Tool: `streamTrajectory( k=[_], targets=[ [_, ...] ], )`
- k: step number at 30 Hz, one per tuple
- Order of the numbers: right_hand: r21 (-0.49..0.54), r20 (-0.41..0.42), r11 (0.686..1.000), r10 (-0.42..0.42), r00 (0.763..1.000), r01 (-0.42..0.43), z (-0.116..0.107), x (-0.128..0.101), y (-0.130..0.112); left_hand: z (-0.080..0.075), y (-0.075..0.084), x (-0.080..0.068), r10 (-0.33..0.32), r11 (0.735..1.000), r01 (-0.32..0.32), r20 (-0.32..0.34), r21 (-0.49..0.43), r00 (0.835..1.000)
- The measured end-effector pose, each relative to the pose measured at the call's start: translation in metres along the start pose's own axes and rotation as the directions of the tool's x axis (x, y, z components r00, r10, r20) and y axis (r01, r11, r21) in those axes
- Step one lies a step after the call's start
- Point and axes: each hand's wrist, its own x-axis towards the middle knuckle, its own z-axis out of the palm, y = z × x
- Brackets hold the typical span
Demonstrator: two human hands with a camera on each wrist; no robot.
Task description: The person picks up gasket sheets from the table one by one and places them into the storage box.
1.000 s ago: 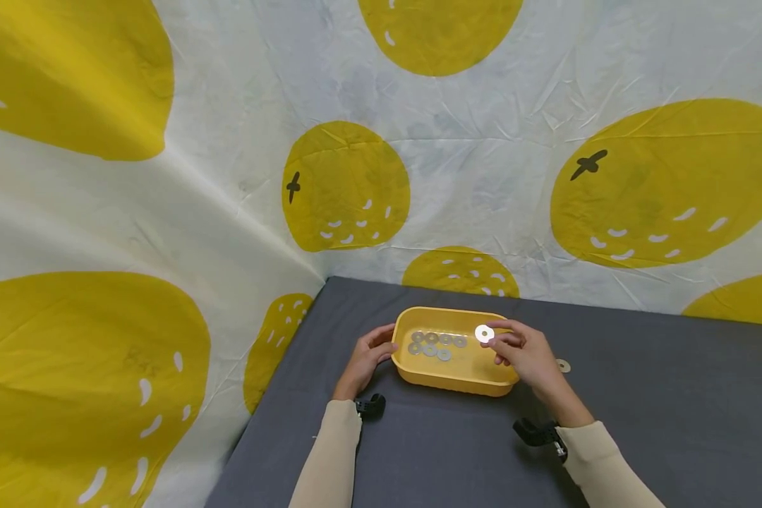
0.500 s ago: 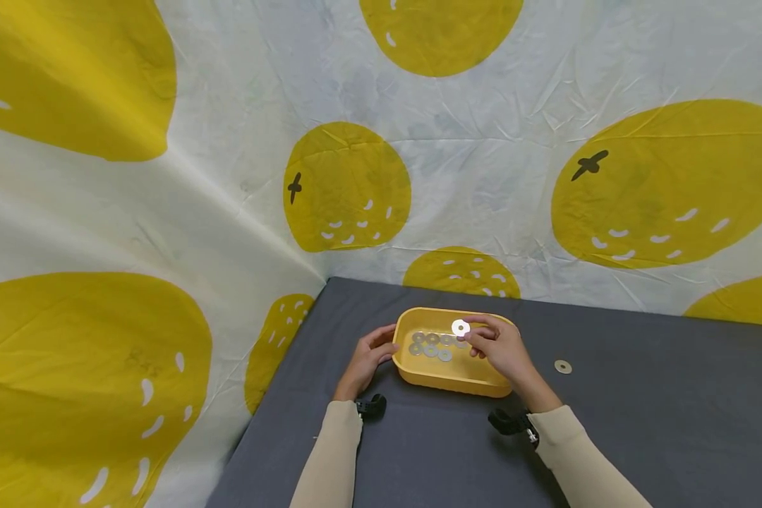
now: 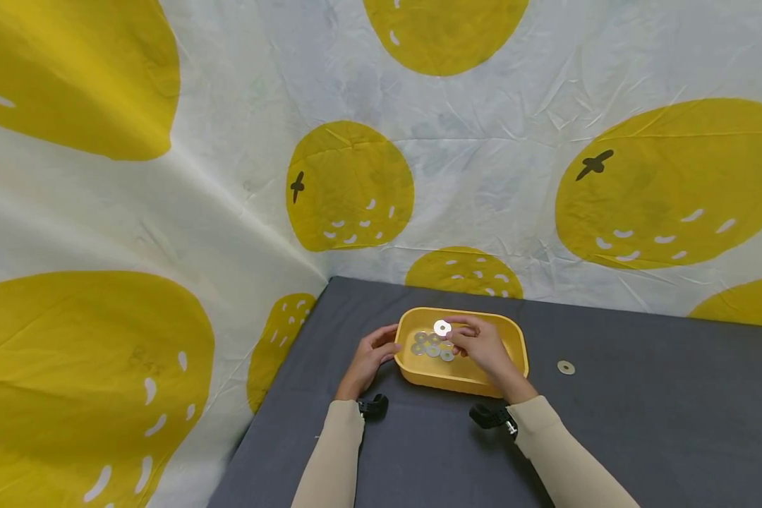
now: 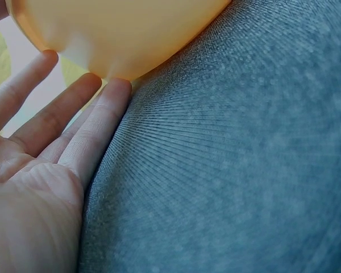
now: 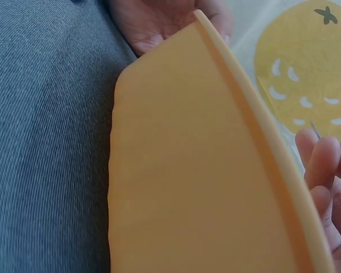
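Washer: flat round silver metal washer [image 3: 442, 327], face up (no long axis), above the tray's left half.
Right hand [image 3: 479, 344]: fingertips pinch it.
Tray: smooth rounded yellow plastic tray [image 3: 519, 347], long axis left-right.
Left hand [image 3: 367, 358]: straight fingers touch tray's left wall.

Left hand [image 3: 370, 358] lay extended, fingers [image 4: 74, 122] straight and relaxed, palm open. Right hand [image 3: 482, 348] was raised, fingers [image 5: 321, 165] curled in a pinch. Both forearms were sleeved.
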Motion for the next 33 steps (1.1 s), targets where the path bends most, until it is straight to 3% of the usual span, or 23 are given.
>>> streamTrajectory(
  k=[16,29,33],
  targets=[
    [0.035,0.019,0.997,0.063,0.998,-0.063,0.022,0.019,0.007,0.002,0.000,0.001,-0.003,1.000,0.003,-0.001,-0.010,1.000],
    [-0.064,0.049,0.989,0.134,0.990,-0.131,0.037,0.035,0.013,0.000,-0.001,0.001,-0.018,1.000,0.017,-0.007,-0.022,1.000],
    [-0.125,0.059,0.988,0.104,0.993,-0.096,0.037,0.036,0.015,0.001,-0.002,0.002,-0.007,1.000,0.007,-0.007,-0.020,1.000]
  ],
)
